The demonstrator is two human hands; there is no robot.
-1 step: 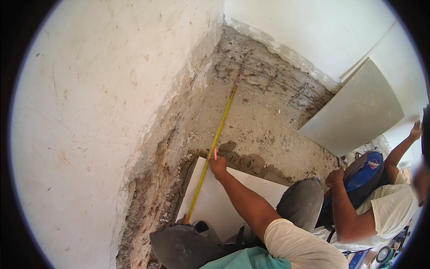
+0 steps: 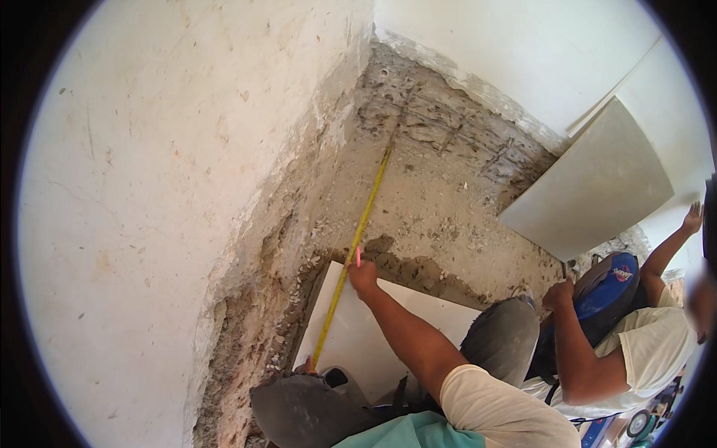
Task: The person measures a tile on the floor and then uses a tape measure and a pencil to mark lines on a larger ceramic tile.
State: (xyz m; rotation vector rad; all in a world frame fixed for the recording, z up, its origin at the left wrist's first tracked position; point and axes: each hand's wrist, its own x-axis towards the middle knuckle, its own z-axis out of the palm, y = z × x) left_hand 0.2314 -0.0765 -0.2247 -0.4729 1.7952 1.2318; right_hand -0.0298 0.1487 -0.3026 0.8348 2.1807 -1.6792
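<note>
Just below centre, unmoved, the right hand [image 2: 364, 278] grips one pink stick [image 2: 358, 257] beside one tape [image 2: 370, 201]; left hand [image 2: 305, 366]: grip unclear.

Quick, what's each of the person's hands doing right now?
Left hand: mostly hidden, near the yellow tape; can't tell.
Right hand: closed, holding a pink stick.

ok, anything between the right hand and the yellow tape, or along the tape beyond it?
Nothing visible. The right hand, gripping a pink stick, is right at the yellow tape. Beyond the hand, it runs uncovered over rough floor toward the chipped wall; whether its tip touches, I can't tell.
</note>
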